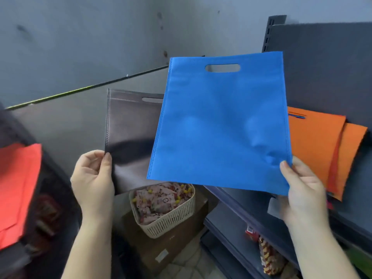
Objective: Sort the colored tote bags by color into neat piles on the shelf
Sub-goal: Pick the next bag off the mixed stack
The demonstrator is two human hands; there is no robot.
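While each hand pinches a bag by a bottom corner, both bags hang fanned out in front of the shelf.

Head view: the right hand [304, 190] holds the blue bag [219, 121], its long axis rising away; the orange pile [314, 146] lies just right of that hand, nearer than the left hand [93, 178] with its black bag [128, 133].

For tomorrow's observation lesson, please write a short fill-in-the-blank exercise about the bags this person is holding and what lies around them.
1. The right hand pinches a bottom corner of the ____ bag.
2. The left hand holds a ____ bag by its edge.
3. On the shelf at the right lies a pile of ____ bags.
4. Below the bags stands a cream-coloured ____ full of small packets.

Missing words: blue; black; orange; basket
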